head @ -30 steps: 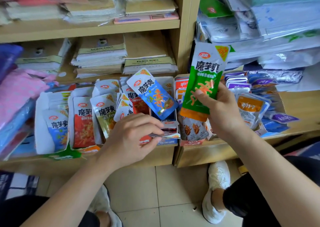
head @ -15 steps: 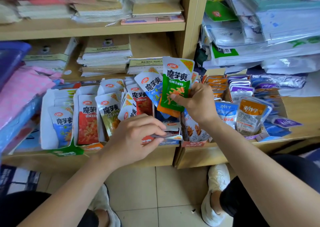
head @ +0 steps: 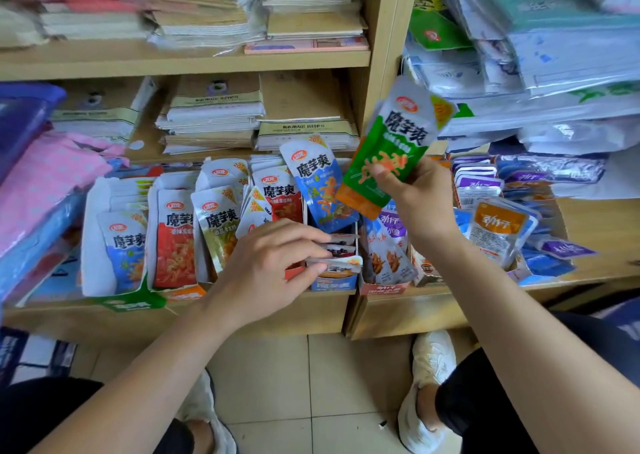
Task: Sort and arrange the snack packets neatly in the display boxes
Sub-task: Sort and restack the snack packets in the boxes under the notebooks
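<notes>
One big wooden shelf unit [head: 384,38] fills most of the view; its top board holds piles of paper pads [head: 207,13], and more paper stacks [head: 214,121] lie on the board under it. Big wrapped bundles [head: 571,55] in clear plastic are heaped on the right; a pink spotted cloth [head: 45,180] lies at the far left; a tiled floor [head: 270,384] shows below, with two white shoes [head: 431,363] on it.

Lots of display boxes [head: 90,245] stand side by side along the low shelf [head: 606,239], full of snack packets; the left ones hold packets standing up, some red [head: 175,242]; a blue box [head: 334,284] sits in the middle; the boxes on the right hold purple packets [head: 478,180] and an orange packet [head: 498,232].

The right hand [head: 422,204] is up in the air over the boxes; it holds a green packet [head: 388,148], thumb on the front and fingers curled behind; the packet leans to the right, just beside a tall blue packet [head: 320,183] that stands in the blue box.

The left hand [head: 266,266] is low, at the blue box; its fingers [head: 301,236] and thumb pinch the ends of some flat packets [head: 341,249] lying in that box.
</notes>
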Demonstrator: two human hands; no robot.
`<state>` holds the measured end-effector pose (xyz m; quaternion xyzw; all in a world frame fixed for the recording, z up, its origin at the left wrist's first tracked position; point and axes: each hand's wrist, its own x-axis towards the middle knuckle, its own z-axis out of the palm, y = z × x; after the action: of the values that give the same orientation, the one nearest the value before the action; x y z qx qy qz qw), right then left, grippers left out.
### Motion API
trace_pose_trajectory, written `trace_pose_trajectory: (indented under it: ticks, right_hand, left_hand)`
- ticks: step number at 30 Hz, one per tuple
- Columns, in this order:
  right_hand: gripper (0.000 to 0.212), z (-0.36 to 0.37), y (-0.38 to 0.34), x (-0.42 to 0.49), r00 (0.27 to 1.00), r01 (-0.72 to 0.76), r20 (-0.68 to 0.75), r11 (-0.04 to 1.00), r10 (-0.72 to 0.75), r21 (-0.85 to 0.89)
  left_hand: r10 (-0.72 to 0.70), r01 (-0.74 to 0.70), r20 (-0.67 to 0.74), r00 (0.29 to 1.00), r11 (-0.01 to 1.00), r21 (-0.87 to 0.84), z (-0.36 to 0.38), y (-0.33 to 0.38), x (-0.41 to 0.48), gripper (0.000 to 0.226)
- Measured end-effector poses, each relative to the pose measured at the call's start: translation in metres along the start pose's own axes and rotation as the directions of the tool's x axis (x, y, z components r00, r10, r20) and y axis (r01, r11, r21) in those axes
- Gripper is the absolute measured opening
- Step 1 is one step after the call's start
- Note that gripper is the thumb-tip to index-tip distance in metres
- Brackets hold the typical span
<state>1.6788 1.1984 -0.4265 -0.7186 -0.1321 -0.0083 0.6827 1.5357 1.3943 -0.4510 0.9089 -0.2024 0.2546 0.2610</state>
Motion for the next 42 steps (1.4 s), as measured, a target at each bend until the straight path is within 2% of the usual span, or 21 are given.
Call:
trace_pose_trajectory:
  ticks: [3,7,10,11,13,15,18,21,25,28,31,36,39,42]
  right_hand:
    - [0.021,-0.012,-0.004,-0.003,0.997,-0.043,-0.053,0.993,0.049,0.109]
    - [0.025,-0.021,-0.009,-0.009,0.984,-0.089,-0.131,0.975,0.117,0.205]
    - [0.023,-0.026,-0.01,-0.012,0.978,-0.092,-0.17,0.978,0.125,0.188]
    - [0.023,-0.028,-0.01,-0.013,0.977,-0.099,-0.17,0.979,0.13,0.177]
    - [0.022,-0.03,-0.008,-0.016,0.977,-0.118,-0.156,0.98,0.144,0.163]
    - [0.023,-0.031,-0.007,-0.018,0.977,-0.131,-0.15,0.98,0.153,0.152]
    - [0.022,-0.032,-0.006,-0.017,0.975,-0.138,-0.153,0.98,0.16,0.144]
    - [0.021,-0.032,-0.006,-0.018,0.974,-0.146,-0.153,0.978,0.168,0.147]
    - [0.018,-0.029,-0.008,-0.021,0.978,-0.149,-0.126,0.979,0.167,0.142]
    - [0.016,-0.025,-0.011,-0.022,0.983,-0.138,-0.103,0.979,0.154,0.154]
    - [0.014,-0.019,-0.012,-0.023,0.984,-0.148,-0.075,0.976,0.162,0.158]
    - [0.015,-0.001,-0.016,-0.032,0.985,-0.163,0.072,0.979,0.155,0.122]
    - [0.016,0.015,-0.019,-0.04,0.975,-0.169,0.164,0.977,0.147,0.13]
    - [0.012,0.031,-0.022,-0.048,0.967,-0.163,0.221,0.975,0.127,0.153]
  left_hand:
    - [-0.031,0.033,-0.018,0.999,0.997,0.067,0.003,-0.004,0.007,0.014]
    - [-0.162,0.164,-0.025,0.986,0.98,0.113,0.005,-0.01,0.021,0.029]
    - [-0.246,0.245,0.005,0.969,0.968,0.053,0.004,-0.011,0.04,0.058]
    - [-0.268,0.265,0.024,0.963,0.96,0.091,0.005,-0.012,0.046,0.069]
    - [-0.261,0.24,0.044,0.964,0.932,0.272,0.01,-0.014,0.056,0.09]
    - [-0.267,0.236,0.019,0.964,0.882,0.409,0.016,-0.015,0.06,0.107]
    - [-0.371,0.356,-0.028,0.928,0.865,0.353,0.016,-0.024,0.068,0.12]
    - [-0.36,0.355,-0.011,0.933,0.913,0.202,0.011,-0.038,0.077,0.104]
    - [-0.197,0.154,0.17,0.966,0.958,0.241,0.018,-0.04,0.069,0.059]
    - [-0.191,0.135,0.223,0.956,0.96,0.245,0.024,-0.037,0.06,0.063]
    - [-0.183,0.158,0.121,0.975,0.968,0.193,0.009,-0.033,0.058,0.063]
    - [-0.152,0.181,-0.129,0.98,0.95,0.254,-0.036,-0.022,0.034,0.037]
    - [-0.331,0.394,-0.275,0.903,0.892,0.22,-0.059,-0.029,0.009,0.034]
    - [-0.51,0.579,-0.319,0.799,0.795,0.179,-0.076,-0.043,-0.014,0.037]
